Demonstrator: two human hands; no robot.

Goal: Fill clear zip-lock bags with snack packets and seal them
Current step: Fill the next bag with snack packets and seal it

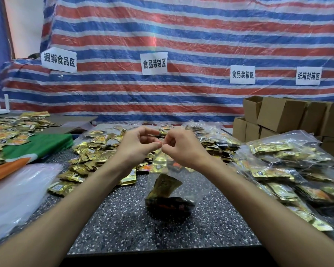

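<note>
Hung above the counter (114,224) middle, the zip-lock bag (187,189) was pinched at its top strip by left hand (137,146) and right hand (183,149), fingertips meeting. The packets (169,206) sagged in its bottom. Risk: their weight could skew the strip, misalign the tracks and leave the seal partly open.

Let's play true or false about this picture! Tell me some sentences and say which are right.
1. Both the left hand and the right hand pinch the top of the clear bag. True.
2. The clear bag is empty. False: snack packets lie inside it.
3. The cardboard boxes stand on the left. False: they are stacked at the far right.
4. A heap of filled bags lies on the right of the table. True.
</note>
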